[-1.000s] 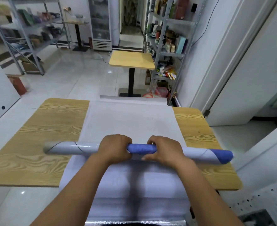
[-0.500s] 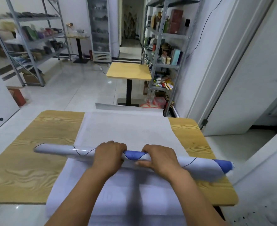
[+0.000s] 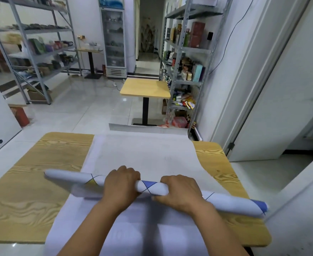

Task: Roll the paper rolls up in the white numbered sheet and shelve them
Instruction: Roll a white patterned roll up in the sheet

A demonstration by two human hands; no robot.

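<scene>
Roll [image 3: 152, 188] lies crosswise on sheet [image 3: 142, 154], mid-table [image 3: 41, 182], slanted. Right rack [image 3: 194, 13] holds boxes and bottles; left rack [image 3: 41, 30] holds blurred goods. Roll's left end sits over bare table, right end pokes past table's right edge. Sheet's far end curls up beyond the far edge. Left hand [image 3: 121, 183] and right hand [image 3: 181, 191] grip the roll's middle side by side, fingers curled over it.

White numbered sheet [image 3: 142, 154] lies down the middle of my table [image 3: 32, 191]. Paper roll [image 3: 152, 188] lies crosswise on it, ends past the sheet's sides. My left hand [image 3: 121, 183] and right hand [image 3: 181, 191] grip the roll side by side. Small table [image 3: 145, 87] stands behind, shelf rack [image 3: 187, 52] to its right.
</scene>
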